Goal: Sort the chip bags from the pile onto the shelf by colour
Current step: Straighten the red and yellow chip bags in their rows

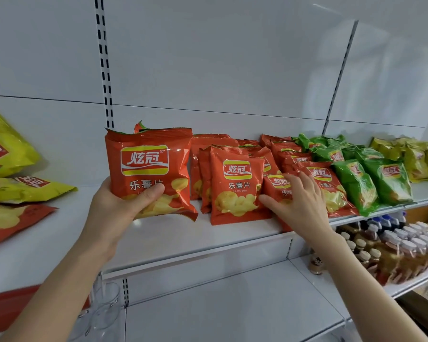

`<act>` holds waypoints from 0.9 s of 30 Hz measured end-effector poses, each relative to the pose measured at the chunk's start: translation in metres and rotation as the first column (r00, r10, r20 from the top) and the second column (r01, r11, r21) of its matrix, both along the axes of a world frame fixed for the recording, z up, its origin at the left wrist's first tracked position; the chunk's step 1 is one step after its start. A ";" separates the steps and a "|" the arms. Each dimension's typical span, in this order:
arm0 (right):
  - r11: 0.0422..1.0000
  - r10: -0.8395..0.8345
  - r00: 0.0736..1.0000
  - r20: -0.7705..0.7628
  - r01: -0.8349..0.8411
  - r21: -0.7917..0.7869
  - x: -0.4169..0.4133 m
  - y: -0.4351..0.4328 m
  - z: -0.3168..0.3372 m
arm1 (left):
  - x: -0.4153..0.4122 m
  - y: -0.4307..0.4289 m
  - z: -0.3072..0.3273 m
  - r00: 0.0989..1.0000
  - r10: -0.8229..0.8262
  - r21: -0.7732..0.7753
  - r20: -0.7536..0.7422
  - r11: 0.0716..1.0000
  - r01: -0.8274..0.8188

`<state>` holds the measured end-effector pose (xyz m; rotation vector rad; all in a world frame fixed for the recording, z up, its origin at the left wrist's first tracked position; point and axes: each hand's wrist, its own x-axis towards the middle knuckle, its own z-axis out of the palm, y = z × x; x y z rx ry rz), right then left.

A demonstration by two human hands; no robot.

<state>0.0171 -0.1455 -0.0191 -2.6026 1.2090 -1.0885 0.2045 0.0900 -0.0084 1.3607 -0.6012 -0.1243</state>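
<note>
The left hand, at centre left of the frame, is shown grasping a glossy orange-red foil chip bag from below, with the thumb laid across the front and the fingers hidden behind. The bag is held upright just above the white metal shelf, immediately left of the row of orange-red bags. Crimped top edges of further bags are visible directly behind it.

The front of the held bag is printed with a red-and-yellow logo panel bearing white characters. A line of white characters lies beneath the panel, and pale yellow crisps are pictured along the bottom. The foil is creased and reflects the light.

The right hand, at centre right, is released. Its fingers are straight and spread, and are laid against the fronts of bags at the right end of the orange-red row.

To the right of that row, leaning green bags are grouped, followed by yellow bags at the far right edge. At the left edge of the frame, a loose pile of yellow and orange-red bags is seen lying flat on the same level.

Capped bottles are stored on the lower shelf at lower right. A slotted upright is set in the white back panel at upper left.
</note>
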 end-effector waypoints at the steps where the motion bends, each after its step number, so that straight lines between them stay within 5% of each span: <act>1: 0.998 -0.043 0.995 -0.095 0.047 0.043 -0.004 -0.003 -0.004 | -0.001 -0.002 0.000 1.000 -0.004 0.000 0.001 1.000 0.004; 3: 0.998 -0.046 0.990 -0.130 0.050 0.026 -0.005 -0.010 -0.015 | -0.004 -0.004 0.002 1.000 -0.012 -0.001 -0.001 1.000 0.012; 9: 0.996 0.085 0.923 0.376 -0.078 -0.035 0.005 -0.021 -0.019 | -0.008 -0.007 0.004 1.000 -0.023 0.002 -0.007 1.000 0.023; 23: 0.978 0.168 0.985 -0.043 -0.161 0.134 0.022 -0.039 -0.013 | -0.013 -0.013 0.000 0.999 -0.032 0.012 0.018 0.999 0.032; 27: 0.986 0.149 0.989 -0.012 -0.148 0.075 0.018 -0.039 -0.015 | -0.014 -0.012 -0.002 0.999 -0.034 0.012 0.013 0.999 0.033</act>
